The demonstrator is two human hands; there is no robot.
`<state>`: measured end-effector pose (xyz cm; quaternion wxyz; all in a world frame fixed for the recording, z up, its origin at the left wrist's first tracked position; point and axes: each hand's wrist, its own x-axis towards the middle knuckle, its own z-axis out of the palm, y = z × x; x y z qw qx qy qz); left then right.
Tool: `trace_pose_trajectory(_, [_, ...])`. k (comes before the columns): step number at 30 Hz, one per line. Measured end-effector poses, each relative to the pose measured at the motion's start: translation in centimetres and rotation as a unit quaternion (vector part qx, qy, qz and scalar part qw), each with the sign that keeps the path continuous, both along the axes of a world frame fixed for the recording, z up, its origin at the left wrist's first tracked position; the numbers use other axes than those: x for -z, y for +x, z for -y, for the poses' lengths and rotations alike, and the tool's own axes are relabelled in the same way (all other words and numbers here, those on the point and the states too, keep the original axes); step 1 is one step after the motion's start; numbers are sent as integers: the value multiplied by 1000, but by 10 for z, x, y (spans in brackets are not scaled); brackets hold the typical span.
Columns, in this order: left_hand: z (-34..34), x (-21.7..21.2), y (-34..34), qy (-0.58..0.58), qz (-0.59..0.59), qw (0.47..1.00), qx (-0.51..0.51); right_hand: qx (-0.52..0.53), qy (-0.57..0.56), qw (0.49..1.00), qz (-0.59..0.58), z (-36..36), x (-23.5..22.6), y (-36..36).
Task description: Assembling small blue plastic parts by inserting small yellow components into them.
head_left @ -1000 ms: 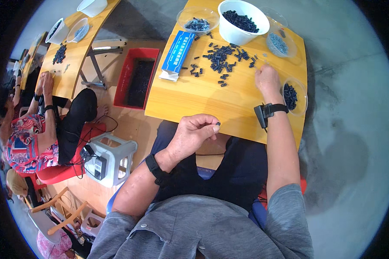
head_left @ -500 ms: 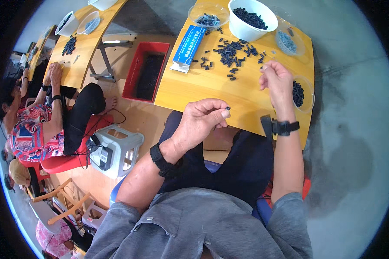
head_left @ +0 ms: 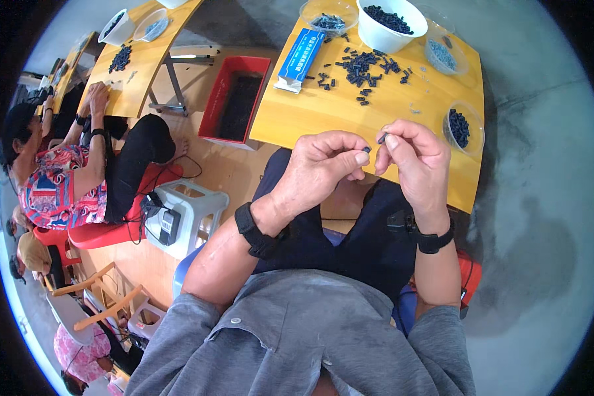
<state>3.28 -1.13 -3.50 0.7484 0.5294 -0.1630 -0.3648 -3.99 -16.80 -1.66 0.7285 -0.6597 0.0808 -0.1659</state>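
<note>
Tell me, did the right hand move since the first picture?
Yes. Against the table, the right hand came toward its near edge, closer to the left hand.

White lettering (head_left: 305,51) on the blue box (head_left: 296,66)

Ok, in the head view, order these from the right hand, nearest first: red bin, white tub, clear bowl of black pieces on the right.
From the right hand:
1. Clear bowl, to its right, on the table.
2. White tub, toward the table's far edge.
3. Red bin, left of the table.
</note>
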Motion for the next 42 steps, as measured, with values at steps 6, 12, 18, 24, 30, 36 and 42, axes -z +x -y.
trace_pose_trajectory(6, [-3, -4, -3, -17, 32, 999, 16, 13, -55, 998, 15, -15, -6, -11])
trace_pose_trajectory(12, [-8, -6, -5, -4, 59, 998, 23, 11, -69, 997, 31, -19, -6, -16])
trace_pose_trajectory(18, [-8, -6, -5, -19, 57, 998, 25, 5, -99, 994, 43, -20, -6, -16])
trace_pose_trajectory(24, [-8, -4, -4, -28, 48, 998, 32, 4, -139, 990, 38, -19, -7, -15])
trace_pose_trajectory(30, [-8, 1, -2, -2, 59, 998, 35, 16, -187, 981, 47, -18, -6, -11])
trace_pose_trajectory(36, [-8, -2, -1, -6, 9, 999, 38, 53, -213, 974, 64, -23, 0, -9])
trace_pose_trajectory(42, [-8, -1, 4, 23, 54, 997, 46, 60, -191, 978, 63, -23, 2, -8])
